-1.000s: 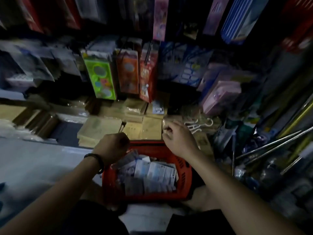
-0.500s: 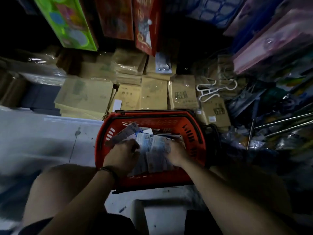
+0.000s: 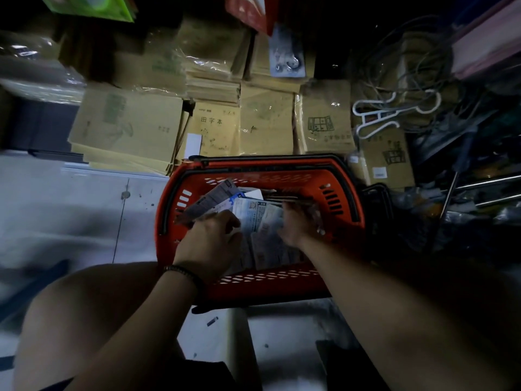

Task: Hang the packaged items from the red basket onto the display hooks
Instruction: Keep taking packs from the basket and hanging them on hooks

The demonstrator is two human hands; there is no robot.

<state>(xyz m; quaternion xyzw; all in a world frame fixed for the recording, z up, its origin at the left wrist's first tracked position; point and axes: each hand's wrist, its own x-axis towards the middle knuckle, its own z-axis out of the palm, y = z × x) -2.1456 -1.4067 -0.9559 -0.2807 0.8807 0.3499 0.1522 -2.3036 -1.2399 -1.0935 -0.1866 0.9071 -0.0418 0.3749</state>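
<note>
**Head view (sole view supplied)**

**Progress.** Judged at the picking stage, far from complete. Found inside the red basket (image 3: 267, 277): a loose pile of packaged items (image 3: 265, 221), several layers deep, none lifted clear of the rim. No display hooks plainly visible. Seen only the lower edges of a green pack (image 3: 93, 7) and a red pack (image 3: 248, 9), hanging in the dark above and beyond the basket's far side. Number of items already hung: cannot tell. Left to do, by judgement: drawing one packet out, raising it beyond the basket, threading it onto a hook, then repeating for the rest of the pile.

**Left hand** (image 3: 210, 244). Located inside the basket, over the left half of the pile. Fingers curled, apparently gripping a grey packet (image 3: 211, 198) jutting up toward the basket's far-left corner. Beaded bracelet (image 3: 183, 270) on the wrist, just above the basket's near wall.

**Right hand** (image 3: 298, 224). Located inside the basket, on the right half of the pile and touching it. Fingers bent down among the packets, clear wrapping lying against them. Gripping or merely sorting: cannot tell.

**Surroundings.** Beyond the basket's far side: stacks of brown notebooks (image 3: 127, 128) in clear wrap. Beyond its far-right corner: white hangers (image 3: 389, 114). To its right: metal rods (image 3: 485, 187).
</note>
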